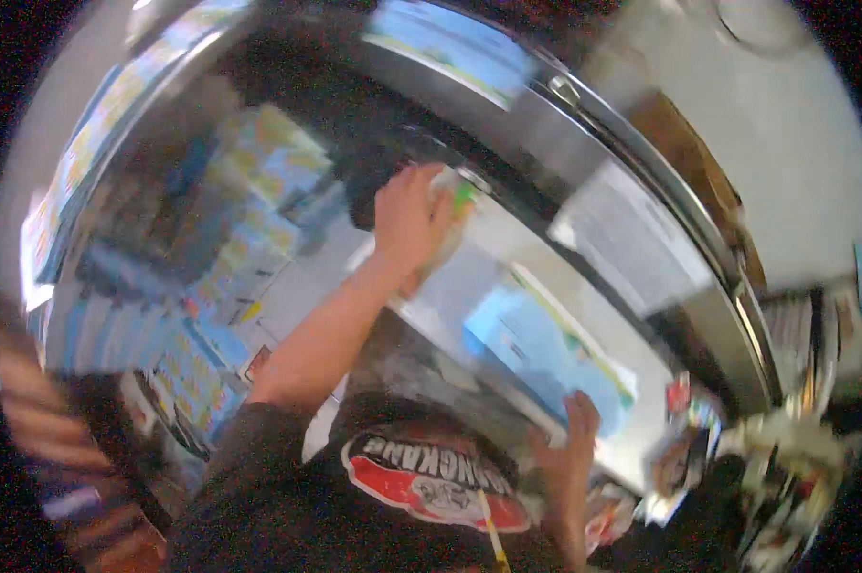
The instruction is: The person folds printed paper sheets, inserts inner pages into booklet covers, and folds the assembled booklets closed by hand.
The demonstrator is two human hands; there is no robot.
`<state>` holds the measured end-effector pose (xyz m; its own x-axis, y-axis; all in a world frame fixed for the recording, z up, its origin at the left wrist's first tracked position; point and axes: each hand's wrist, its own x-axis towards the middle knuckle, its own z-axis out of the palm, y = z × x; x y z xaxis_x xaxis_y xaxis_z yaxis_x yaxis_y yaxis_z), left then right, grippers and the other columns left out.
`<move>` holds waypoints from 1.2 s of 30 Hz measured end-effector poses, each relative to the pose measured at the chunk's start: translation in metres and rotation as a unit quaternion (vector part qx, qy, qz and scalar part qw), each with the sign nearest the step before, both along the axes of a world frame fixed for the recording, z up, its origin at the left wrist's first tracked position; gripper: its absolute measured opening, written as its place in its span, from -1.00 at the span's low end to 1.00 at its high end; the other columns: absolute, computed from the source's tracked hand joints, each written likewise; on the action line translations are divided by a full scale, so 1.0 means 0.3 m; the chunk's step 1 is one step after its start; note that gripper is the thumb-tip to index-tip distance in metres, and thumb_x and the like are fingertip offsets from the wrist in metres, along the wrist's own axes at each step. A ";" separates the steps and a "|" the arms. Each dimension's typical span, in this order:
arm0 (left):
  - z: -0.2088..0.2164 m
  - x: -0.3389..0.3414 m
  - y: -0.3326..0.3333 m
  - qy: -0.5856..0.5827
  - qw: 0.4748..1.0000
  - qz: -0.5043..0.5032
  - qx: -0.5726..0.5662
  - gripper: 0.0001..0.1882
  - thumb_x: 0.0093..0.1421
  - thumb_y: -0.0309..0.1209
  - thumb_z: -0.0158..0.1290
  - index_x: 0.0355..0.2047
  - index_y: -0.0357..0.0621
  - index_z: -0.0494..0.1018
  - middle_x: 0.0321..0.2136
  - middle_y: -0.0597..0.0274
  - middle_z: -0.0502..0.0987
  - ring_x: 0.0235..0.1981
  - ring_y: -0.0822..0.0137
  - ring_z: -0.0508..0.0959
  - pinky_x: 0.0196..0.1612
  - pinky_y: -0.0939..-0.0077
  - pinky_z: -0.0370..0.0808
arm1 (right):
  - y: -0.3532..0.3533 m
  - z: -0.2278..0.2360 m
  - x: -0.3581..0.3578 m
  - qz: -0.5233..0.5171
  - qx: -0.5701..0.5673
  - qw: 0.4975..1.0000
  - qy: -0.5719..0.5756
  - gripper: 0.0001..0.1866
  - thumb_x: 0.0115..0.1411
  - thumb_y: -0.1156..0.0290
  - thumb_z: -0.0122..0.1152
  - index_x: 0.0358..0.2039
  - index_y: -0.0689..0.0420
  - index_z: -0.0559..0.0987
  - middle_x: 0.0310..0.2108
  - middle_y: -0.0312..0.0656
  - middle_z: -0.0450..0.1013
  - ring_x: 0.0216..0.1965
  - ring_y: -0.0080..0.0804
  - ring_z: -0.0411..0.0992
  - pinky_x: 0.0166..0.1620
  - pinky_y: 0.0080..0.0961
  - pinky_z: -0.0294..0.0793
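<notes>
My left hand [412, 224] reaches over the white work surface [631, 358] at the upper middle. Its fingers are curled round a whitish thing with a green patch [463, 199], too blurred to name. Below and to the right lie light-blue printed sheets [536, 349] with a green and yellow edge. My right hand [574, 444] is at the lower right end of these sheets, thumb apart from the fingers. The fingertips seem to touch the sheets' edge; no held thing shows in that hand.
Stacks of blue and yellow printed sheets [268, 158] stand at the left. A dark machine with a curved metal rail [684, 172] runs along the far side, bearing white papers [631, 234] and a blue printed sheet [450, 48]. Cluttered small items [684, 430] lie at the right.
</notes>
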<state>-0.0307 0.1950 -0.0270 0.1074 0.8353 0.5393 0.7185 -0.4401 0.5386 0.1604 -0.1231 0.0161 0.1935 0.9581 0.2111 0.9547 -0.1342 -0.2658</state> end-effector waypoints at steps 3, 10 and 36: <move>0.101 0.223 -0.093 0.010 0.933 -0.349 -0.084 -0.64 0.23 -0.16 -0.04 -0.14 -0.16 0.49 -0.16 -0.12 0.52 -0.10 -0.05 0.51 0.01 0.12 0.40 | -0.099 -0.082 -0.054 -0.123 -0.035 0.947 0.294 -0.57 0.04 0.31 0.35 -0.11 0.21 0.46 -0.17 -0.06 0.46 -0.17 -0.25 0.42 -0.06 -0.35 0.39; 0.059 0.582 -0.275 0.343 0.734 -0.559 -0.177 -0.47 0.25 0.04 -0.07 -0.21 -0.23 0.54 -0.18 -0.12 0.51 -0.11 -0.07 0.49 0.00 0.11 0.41 | -0.122 -0.119 -0.093 -0.296 -0.013 0.643 0.706 -0.64 0.28 0.31 0.06 0.02 0.22 0.38 -0.09 -0.14 0.43 -0.08 -0.42 0.39 0.00 -0.44 0.38; 0.070 0.570 -0.396 0.296 0.743 -0.552 -0.236 -0.43 0.27 0.02 -0.11 -0.47 -0.29 0.57 -0.52 -0.19 0.52 -0.46 -0.11 0.53 -0.31 0.06 0.44 | -0.104 -0.323 -0.118 -0.242 0.223 0.298 0.896 -0.41 0.19 0.30 0.27 0.15 0.13 0.23 0.07 -0.16 0.32 0.05 -0.27 0.35 0.12 -0.18 0.36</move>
